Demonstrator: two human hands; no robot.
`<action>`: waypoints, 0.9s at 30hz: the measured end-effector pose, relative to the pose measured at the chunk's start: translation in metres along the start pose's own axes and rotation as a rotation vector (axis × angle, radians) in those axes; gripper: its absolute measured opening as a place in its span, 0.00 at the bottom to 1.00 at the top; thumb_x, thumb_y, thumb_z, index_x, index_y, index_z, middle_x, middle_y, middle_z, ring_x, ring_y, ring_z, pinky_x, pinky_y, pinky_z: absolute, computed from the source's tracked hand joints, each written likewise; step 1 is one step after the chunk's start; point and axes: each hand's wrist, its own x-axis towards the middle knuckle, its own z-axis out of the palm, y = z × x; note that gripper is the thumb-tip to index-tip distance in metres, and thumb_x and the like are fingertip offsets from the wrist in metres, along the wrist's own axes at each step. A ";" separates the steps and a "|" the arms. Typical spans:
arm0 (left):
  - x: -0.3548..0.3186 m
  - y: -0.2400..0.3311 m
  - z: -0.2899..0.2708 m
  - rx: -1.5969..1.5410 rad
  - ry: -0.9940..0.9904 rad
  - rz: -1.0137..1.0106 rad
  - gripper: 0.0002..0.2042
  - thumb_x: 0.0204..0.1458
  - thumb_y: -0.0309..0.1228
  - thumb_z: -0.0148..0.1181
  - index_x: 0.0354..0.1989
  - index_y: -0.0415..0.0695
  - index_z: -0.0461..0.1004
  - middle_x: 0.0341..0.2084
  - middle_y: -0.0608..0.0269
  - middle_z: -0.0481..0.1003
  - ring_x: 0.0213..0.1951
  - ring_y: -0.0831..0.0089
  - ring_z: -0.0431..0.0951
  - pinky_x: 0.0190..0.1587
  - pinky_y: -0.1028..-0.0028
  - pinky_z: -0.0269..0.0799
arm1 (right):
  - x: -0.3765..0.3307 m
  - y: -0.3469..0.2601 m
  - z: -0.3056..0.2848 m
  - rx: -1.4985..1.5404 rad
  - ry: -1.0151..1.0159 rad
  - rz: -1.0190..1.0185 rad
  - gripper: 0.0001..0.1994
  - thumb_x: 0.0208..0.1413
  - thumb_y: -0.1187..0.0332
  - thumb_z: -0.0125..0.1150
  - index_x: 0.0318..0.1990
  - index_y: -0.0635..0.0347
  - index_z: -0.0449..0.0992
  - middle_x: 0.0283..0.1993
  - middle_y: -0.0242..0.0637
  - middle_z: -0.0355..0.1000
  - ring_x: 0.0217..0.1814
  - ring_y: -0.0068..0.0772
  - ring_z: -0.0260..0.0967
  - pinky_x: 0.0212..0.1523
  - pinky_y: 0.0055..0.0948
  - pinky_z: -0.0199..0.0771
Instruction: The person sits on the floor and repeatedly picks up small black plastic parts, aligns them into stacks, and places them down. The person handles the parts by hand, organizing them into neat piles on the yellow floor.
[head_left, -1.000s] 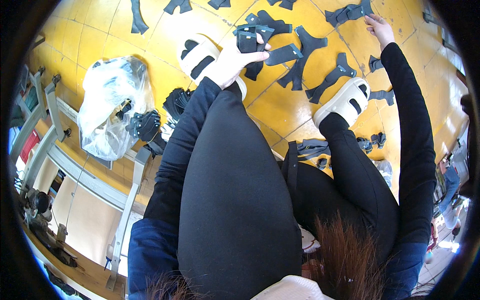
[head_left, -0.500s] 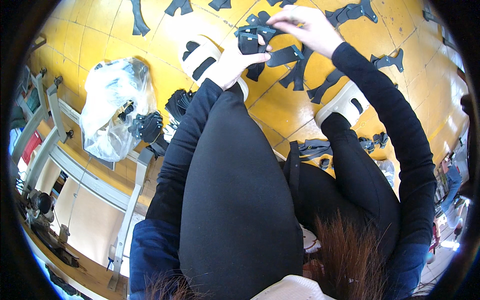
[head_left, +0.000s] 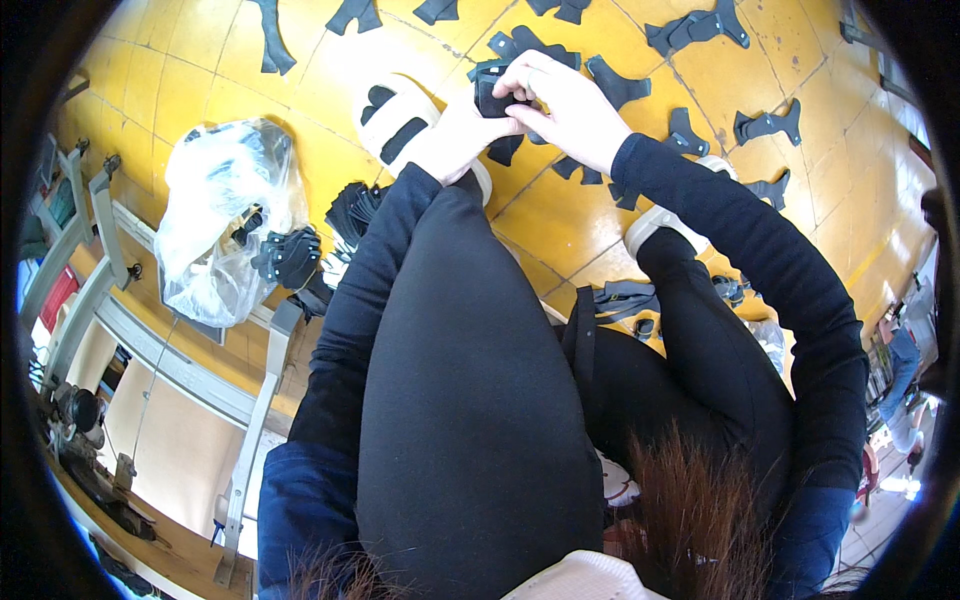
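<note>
My left hand [head_left: 452,138] grips a black fabric strap piece [head_left: 488,88] above the floor, just past my left shoe. My right hand [head_left: 578,112] meets it there, with bent fingers closed on the same piece near my left thumb. Both hands cover much of the piece, so its folds and far end are hidden. Right behind it on the floor lie more black fabric pieces [head_left: 545,48]. Another dark forked piece [head_left: 615,84] is just beyond my right hand.
Forked black pieces [head_left: 770,123] lie spread over the yellow tiled floor [head_left: 540,225]. A clear plastic bag [head_left: 235,165] stands at the left, with black bundles [head_left: 290,255] beside it. A metal frame [head_left: 180,350] runs along the left. My white shoes [head_left: 400,122] flank the work.
My right hand has come down and left, from held apart to closed on the strap piece beside my left hand. The strap's end that stuck out to the right no longer shows there.
</note>
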 end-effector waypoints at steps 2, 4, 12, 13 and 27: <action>0.004 -0.005 -0.003 0.087 -0.005 0.057 0.18 0.42 0.22 0.65 0.44 0.43 0.70 0.36 0.66 0.73 0.39 0.78 0.73 0.45 0.79 0.69 | -0.002 -0.004 0.004 -0.031 0.121 -0.002 0.09 0.53 0.71 0.58 0.41 0.56 0.70 0.39 0.34 0.64 0.44 0.33 0.66 0.46 0.28 0.68; 0.005 -0.008 -0.003 0.102 -0.012 0.090 0.17 0.43 0.23 0.64 0.44 0.44 0.71 0.36 0.66 0.74 0.38 0.78 0.74 0.45 0.79 0.69 | -0.002 -0.005 0.003 -0.067 0.148 0.001 0.09 0.52 0.71 0.58 0.41 0.57 0.69 0.40 0.34 0.64 0.44 0.34 0.67 0.46 0.28 0.68; 0.006 -0.012 -0.001 0.164 0.029 0.180 0.19 0.42 0.24 0.67 0.45 0.41 0.72 0.37 0.65 0.75 0.39 0.77 0.74 0.46 0.79 0.69 | 0.007 -0.005 -0.003 0.017 0.028 -0.129 0.06 0.51 0.70 0.55 0.36 0.59 0.68 0.32 0.39 0.67 0.34 0.39 0.68 0.39 0.32 0.70; 0.007 -0.013 -0.003 0.151 0.024 0.171 0.19 0.42 0.23 0.67 0.45 0.41 0.72 0.37 0.65 0.75 0.40 0.77 0.74 0.46 0.79 0.70 | 0.007 -0.008 -0.003 0.061 0.022 -0.071 0.06 0.52 0.70 0.55 0.36 0.59 0.68 0.31 0.39 0.67 0.34 0.39 0.68 0.38 0.32 0.70; 0.008 -0.006 -0.001 0.028 -0.081 0.006 0.13 0.44 0.22 0.66 0.38 0.43 0.70 0.34 0.60 0.76 0.40 0.72 0.77 0.46 0.76 0.72 | 0.031 0.018 -0.038 -0.173 0.439 -0.121 0.13 0.57 0.68 0.54 0.47 0.64 0.72 0.40 0.43 0.74 0.42 0.36 0.72 0.45 0.28 0.71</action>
